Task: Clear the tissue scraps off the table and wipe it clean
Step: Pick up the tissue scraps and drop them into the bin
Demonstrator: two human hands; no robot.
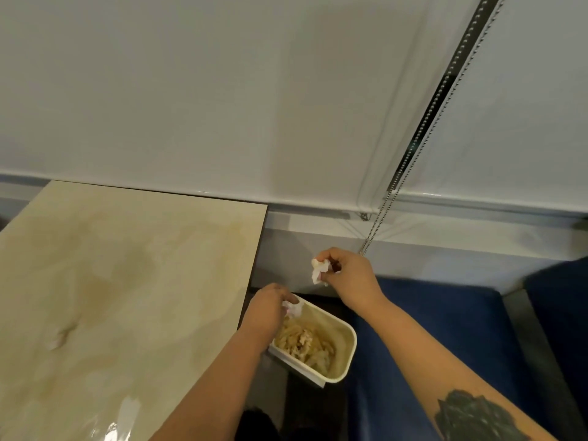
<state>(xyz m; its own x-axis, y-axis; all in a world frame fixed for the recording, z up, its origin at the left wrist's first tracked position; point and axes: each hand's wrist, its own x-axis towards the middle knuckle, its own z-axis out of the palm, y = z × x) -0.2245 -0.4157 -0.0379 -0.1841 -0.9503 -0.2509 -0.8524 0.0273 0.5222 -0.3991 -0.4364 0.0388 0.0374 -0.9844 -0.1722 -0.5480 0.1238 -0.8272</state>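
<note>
The fingers of the left hand [267, 308] pinched a small crumpled white tissue scrap [293, 308] just over the near rim of a cream rectangular plastic bin [345, 348], whose inside already held a heap of pale crumpled tissue [305, 343]. Above and beyond it, the fingers of the right hand [348, 272] were curled around a second crumpled white tissue scrap [319, 271], held in the air past the bin's far end. The step in hand appeared to be dropping the gathered scraps; next, both hands would need to let go over the opening, the right first coming back above it. To the left of the fingers lay the glossy beige marble-patterned counter [111, 281], no scraps visible on it, not yet wiped by the look of its smears. To the right sat a dark blue upholstered seat [445, 313]; a beaded blind chain [375, 227] hung just beyond the right hand.
</note>
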